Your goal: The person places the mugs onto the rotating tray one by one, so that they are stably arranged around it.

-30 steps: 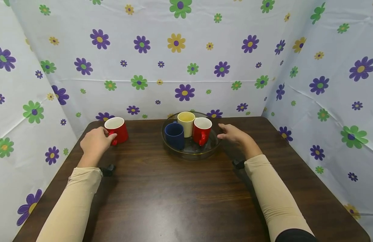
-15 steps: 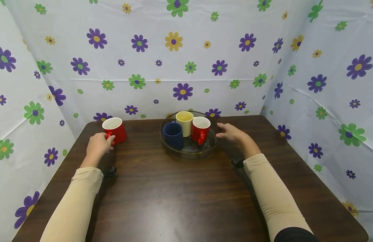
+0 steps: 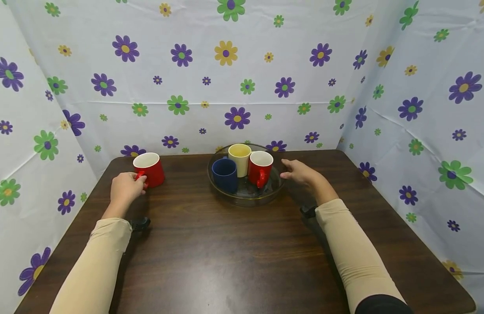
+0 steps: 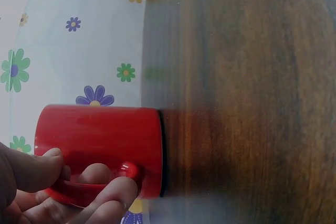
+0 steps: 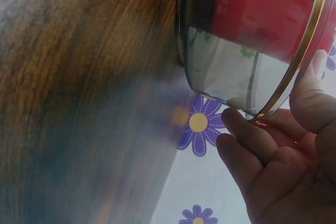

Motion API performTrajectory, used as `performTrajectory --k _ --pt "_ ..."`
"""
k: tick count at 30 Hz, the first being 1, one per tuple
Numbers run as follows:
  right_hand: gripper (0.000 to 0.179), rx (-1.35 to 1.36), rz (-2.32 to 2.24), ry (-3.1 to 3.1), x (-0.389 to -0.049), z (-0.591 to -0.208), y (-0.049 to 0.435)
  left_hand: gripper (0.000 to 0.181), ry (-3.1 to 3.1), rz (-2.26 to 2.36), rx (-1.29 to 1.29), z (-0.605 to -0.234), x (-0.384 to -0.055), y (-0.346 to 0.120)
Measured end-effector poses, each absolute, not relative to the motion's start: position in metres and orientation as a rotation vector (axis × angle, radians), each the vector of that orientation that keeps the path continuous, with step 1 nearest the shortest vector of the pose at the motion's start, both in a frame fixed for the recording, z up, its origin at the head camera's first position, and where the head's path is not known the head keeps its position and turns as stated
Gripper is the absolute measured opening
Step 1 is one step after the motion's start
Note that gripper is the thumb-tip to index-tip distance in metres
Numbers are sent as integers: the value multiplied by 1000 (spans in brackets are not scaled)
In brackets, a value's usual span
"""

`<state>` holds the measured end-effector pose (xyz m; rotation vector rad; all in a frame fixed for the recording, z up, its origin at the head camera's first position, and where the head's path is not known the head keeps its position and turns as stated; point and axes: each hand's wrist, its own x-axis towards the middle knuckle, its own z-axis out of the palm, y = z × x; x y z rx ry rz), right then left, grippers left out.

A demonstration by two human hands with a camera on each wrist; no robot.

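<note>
My left hand (image 3: pixel 124 189) pinches the handle of a red mug (image 3: pixel 152 173) with a white inside, which stands upright at the table's back left. In the left wrist view, the thumb (image 4: pixel 44 170) lies at the handle's upper end, with fingers curled around the handle (image 4: pixel 81 192). My right hand (image 3: pixel 305 174) is at the right side of a clear glass bowl (image 3: pixel 246 201), its fingers relaxed. The right wrist view has its fingertips and thumb right at the bowl's gold rim (image 5: pixel 286 80). The bowl holds a blue mug (image 3: pixel 225 176), a yellow mug (image 3: pixel 240 159) and another red mug (image 3: pixel 260 166).
A dark brown wooden table (image 3: pixel 226 257) lies beneath everything. White flowered cloth (image 3: pixel 210 117) hangs behind the table and along both sides, close to its back edge.
My left hand has shifted slightly down and toward me, from the near side of the red mug to its handle, which it now grips. My right hand and the bowl have stayed put.
</note>
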<state>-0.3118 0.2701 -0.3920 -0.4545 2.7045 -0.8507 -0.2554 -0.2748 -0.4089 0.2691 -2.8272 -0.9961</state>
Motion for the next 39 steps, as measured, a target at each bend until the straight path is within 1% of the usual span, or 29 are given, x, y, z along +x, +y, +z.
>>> performTrajectory --k 10,25,39 --pt "71 -472 -813 2725 -315 -394 273 45 -2830 -986 234 -395 -251 -266" --pt "70 -437 -812 2726 -316 -394 273 40 -2797 -933 -32 -366 -239 -248" --pt "71 -406 -858 2701 -315 -393 271 36 -2809 -1008 -148 -341 -232 -232"
